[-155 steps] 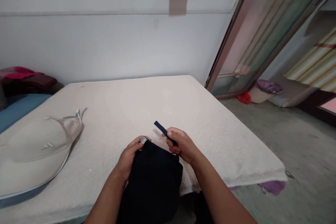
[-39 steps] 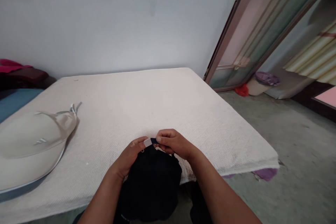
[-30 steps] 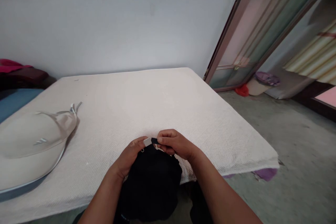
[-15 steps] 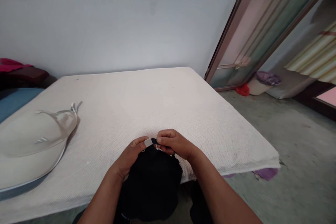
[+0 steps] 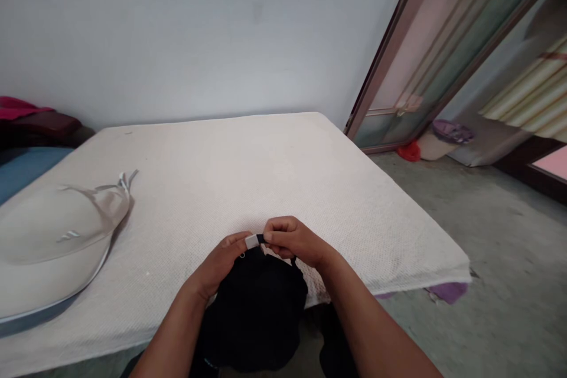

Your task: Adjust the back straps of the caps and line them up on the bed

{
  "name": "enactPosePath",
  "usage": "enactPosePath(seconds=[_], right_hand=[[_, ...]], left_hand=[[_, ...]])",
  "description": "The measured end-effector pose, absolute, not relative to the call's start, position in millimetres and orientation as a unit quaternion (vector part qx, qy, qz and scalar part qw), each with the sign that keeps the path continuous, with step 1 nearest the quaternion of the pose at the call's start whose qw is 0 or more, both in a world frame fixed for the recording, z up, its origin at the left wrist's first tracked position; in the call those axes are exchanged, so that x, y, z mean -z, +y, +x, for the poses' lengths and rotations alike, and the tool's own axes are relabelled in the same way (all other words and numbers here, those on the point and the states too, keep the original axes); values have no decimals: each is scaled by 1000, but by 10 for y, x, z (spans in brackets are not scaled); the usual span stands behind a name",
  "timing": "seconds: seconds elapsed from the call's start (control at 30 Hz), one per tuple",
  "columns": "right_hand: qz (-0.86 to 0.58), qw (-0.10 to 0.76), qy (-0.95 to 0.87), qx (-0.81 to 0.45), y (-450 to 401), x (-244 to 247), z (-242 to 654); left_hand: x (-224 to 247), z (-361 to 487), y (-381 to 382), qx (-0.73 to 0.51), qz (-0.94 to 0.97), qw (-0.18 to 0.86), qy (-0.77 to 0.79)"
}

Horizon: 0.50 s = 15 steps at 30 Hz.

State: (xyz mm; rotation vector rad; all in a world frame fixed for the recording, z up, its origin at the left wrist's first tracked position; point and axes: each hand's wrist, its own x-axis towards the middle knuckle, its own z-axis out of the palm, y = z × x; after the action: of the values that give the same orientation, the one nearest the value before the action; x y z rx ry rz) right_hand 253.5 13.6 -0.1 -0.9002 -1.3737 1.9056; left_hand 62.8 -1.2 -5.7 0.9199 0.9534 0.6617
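A black cap hangs low at the near edge of the bed, its rounded crown below my hands. My left hand pinches a small whitish buckle at the top of the cap, fingers closed around it. Just to the right, a short black strap comes out of the buckle. Its end is pinched between the thumb and fingers of my right hand. Some fingertips of both hands are hidden behind the strap and cap.
A beige visored hat lies at the left on the white bed cover. A blue item and dark red furniture sit beyond it. A white wall stands behind, and a bin is on the floor at right.
Buckle and strap have tilted slightly, now lying nearer to level. Both hands keep their grip in almost the same place.
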Motion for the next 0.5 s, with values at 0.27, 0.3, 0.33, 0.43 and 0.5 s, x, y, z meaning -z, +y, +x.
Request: enactPosePath(seconds=[0.27, 0.3, 0.33, 0.43, 0.5], right_hand=[[-348, 304, -523, -716, 147, 13, 2539], [-348, 305, -520, -718, 148, 20, 2537], [-349, 307, -517, -719, 147, 26, 2534], [-343, 320, -502, -726, 143, 40, 2520], [-336, 330, -492, -732, 137, 37, 2509]], left_hand=[[100, 621, -14, -302, 409, 738, 444], [110, 617, -12, -303, 408, 737, 445], [122, 613, -9, -301, 409, 737, 447], [153, 605, -3, -294, 411, 735, 451], [159, 607, -2, -302, 409, 733, 452]])
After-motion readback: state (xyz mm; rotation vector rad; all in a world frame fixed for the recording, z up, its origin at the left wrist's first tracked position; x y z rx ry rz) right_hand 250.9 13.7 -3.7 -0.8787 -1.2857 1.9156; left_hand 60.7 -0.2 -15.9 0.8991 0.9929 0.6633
